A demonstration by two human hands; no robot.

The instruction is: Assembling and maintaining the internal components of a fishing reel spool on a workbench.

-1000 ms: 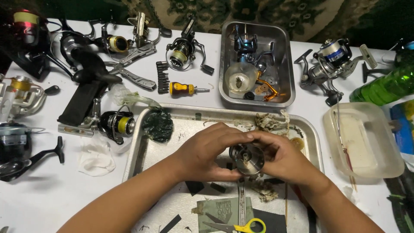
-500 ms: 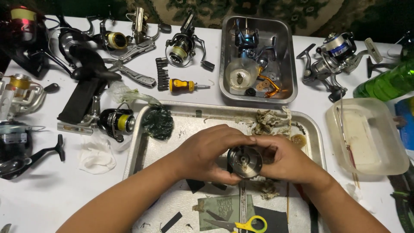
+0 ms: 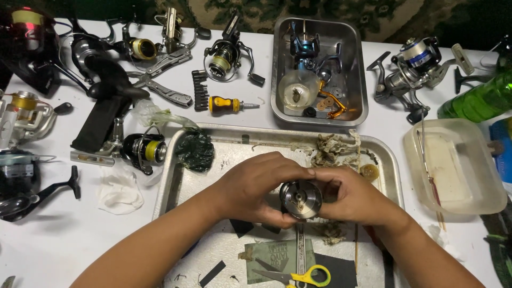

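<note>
Both grips closed on a round metal reel part [image 3: 301, 199]: left hand [image 3: 256, 186] and right hand [image 3: 354, 194], above the metal tray [image 3: 176, 181], yellow-handled scissors [image 3: 298, 276] just below.

spool [image 3: 301, 199]: dull grey metal | tray [image 3: 385, 154]: scuffed matt metal | tub [image 3: 482, 200]: cloudy plastic

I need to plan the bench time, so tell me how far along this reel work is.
Done: one reel is apart, its small parts lying in the deep steel tray, soiled rags on the work tray. In hand: the left hand and right hand both grip a round metal reel part. Left: several whole reels sit around.
</note>
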